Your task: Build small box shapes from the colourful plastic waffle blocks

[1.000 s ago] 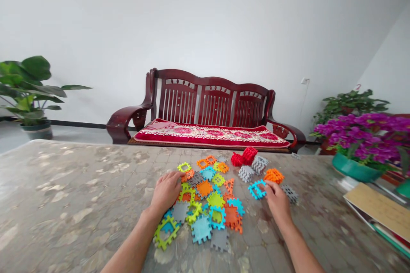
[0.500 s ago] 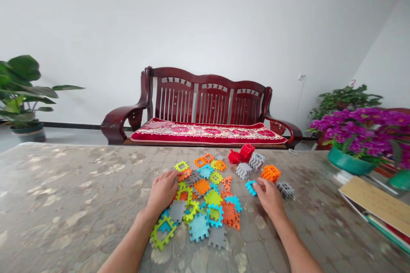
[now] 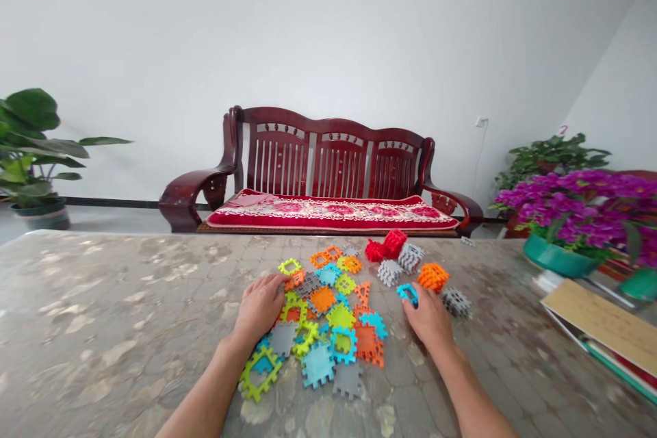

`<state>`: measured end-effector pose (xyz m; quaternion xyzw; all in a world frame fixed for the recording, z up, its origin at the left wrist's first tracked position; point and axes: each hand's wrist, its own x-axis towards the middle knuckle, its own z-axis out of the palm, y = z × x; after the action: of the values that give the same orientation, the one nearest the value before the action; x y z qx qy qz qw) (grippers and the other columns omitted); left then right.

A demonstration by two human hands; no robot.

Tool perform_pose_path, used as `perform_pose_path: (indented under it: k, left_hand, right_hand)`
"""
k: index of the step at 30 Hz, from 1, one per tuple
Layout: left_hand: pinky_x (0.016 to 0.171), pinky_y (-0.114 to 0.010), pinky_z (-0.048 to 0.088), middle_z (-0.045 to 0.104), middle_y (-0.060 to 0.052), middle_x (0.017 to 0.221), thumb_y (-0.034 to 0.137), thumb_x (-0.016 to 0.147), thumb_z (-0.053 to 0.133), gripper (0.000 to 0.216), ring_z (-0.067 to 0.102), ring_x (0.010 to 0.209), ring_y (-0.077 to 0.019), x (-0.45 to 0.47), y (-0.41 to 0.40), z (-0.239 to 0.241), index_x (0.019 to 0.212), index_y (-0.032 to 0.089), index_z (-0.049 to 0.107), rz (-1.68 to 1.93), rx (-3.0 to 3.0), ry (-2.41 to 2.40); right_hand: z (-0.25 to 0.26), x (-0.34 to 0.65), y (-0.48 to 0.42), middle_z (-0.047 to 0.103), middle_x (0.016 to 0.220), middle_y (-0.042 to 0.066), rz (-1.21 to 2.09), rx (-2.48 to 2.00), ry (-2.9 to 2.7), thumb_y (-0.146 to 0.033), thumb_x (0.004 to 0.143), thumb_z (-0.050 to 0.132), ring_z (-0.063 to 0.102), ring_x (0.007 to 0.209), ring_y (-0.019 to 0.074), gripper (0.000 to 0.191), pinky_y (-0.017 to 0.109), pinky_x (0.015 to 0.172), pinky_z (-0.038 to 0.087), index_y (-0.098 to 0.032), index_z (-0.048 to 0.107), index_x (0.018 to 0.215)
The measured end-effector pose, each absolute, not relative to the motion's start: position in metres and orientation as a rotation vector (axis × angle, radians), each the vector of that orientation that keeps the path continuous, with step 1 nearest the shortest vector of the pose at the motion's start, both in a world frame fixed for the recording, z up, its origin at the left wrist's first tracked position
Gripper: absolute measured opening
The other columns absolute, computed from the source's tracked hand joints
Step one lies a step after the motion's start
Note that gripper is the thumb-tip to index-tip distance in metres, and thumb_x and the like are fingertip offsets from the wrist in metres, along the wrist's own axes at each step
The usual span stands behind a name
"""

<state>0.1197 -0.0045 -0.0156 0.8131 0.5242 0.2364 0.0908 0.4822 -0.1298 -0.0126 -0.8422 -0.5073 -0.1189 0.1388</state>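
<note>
My right hand (image 3: 428, 315) is closed on a blue interlocking puzzle piece (image 3: 408, 293) with an open middle, tipped up near the table top. At the left edge of a loose spread of flat toothed pieces, my left hand (image 3: 261, 304) lies palm down, its fingertips by a small orange piece (image 3: 295, 278). The spread includes an orange square piece (image 3: 322, 300), a light blue square piece (image 3: 317, 365), a green frame piece (image 3: 260, 374) and a grey piece (image 3: 348, 380). Several overlap.
Beyond my right hand stand an orange block (image 3: 433, 276), grey blocks (image 3: 410, 257) and red blocks (image 3: 395, 243). A pot of purple flowers (image 3: 562, 256) and a stack of books (image 3: 606, 321) occupy the table's right side. A wooden bench (image 3: 339, 164) stands behind the table.
My right hand has picked up the blue piece, which lay flatter on the table before and is now tilted up. My left hand has stayed in place.
</note>
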Motion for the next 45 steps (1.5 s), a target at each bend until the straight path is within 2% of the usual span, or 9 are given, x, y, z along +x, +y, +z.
perform_pose_path:
  k: [8,17,26,37,40,45]
  left_hand:
    - [0.102,-0.038,0.040,0.067,-0.004,0.123,0.021,0.088,0.039,0.038,0.059,0.116,-0.0209,0.119,-0.004,-0.015,0.116,0.027,0.064,0.706,2.402,1.556]
    - [0.104,-0.037,0.039,0.067,-0.004,0.124,0.017,0.086,0.040,0.040,0.059,0.116,-0.0201,0.123,-0.010,-0.008,0.116,0.026,0.065,0.696,2.392,1.575]
    - [0.104,-0.036,0.038,0.067,-0.003,0.124,0.018,0.086,0.041,0.038,0.058,0.117,-0.0199,0.122,-0.010,-0.008,0.116,0.026,0.065,0.694,2.385,1.577]
    - [0.103,-0.038,0.038,0.066,-0.003,0.126,0.018,0.086,0.042,0.039,0.058,0.117,-0.0203,0.121,-0.007,-0.012,0.115,0.028,0.064,0.703,2.363,1.560]
    - [0.104,-0.037,0.038,0.066,-0.003,0.126,0.019,0.086,0.041,0.039,0.057,0.118,-0.0203,0.121,-0.007,-0.011,0.116,0.028,0.064,0.693,2.369,1.562]
    - [0.103,-0.038,0.038,0.066,-0.004,0.125,0.017,0.085,0.043,0.039,0.057,0.117,-0.0205,0.121,-0.006,-0.013,0.116,0.026,0.065,0.693,2.354,1.562]
  right_hand:
    - [-0.020,0.491,-0.125,0.069,0.102,0.013,-0.392,-2.340,-1.432,-0.032,0.086,0.052,0.063,0.092,0.0250,0.033,0.033,0.082,0.044,-0.018,0.064,0.114]
    - [-0.017,0.482,-0.129,0.062,0.119,0.013,-0.458,-2.028,-1.432,-0.033,0.089,0.044,0.058,0.107,0.0252,0.036,0.038,0.093,0.045,-0.017,0.063,0.115]
    - [-0.010,0.432,-0.123,0.068,0.111,0.008,-0.139,-1.728,-1.656,-0.027,0.090,0.044,0.060,0.106,0.0219,0.029,0.039,0.098,0.045,-0.022,0.068,0.105]
    - [0.010,0.393,-0.096,0.071,0.095,0.004,0.230,-1.725,-1.799,-0.018,0.080,0.052,0.063,0.093,0.0194,0.026,0.031,0.084,0.048,-0.024,0.073,0.093]
    - [0.019,0.383,-0.084,0.071,0.092,0.003,0.255,-1.743,-1.918,-0.014,0.077,0.054,0.064,0.089,0.0177,0.028,0.028,0.081,0.047,-0.025,0.075,0.091]
    - [0.027,0.381,-0.074,0.072,0.097,0.004,0.252,-1.739,-1.918,-0.015,0.079,0.051,0.065,0.093,0.0188,0.029,0.030,0.084,0.046,-0.024,0.076,0.092]
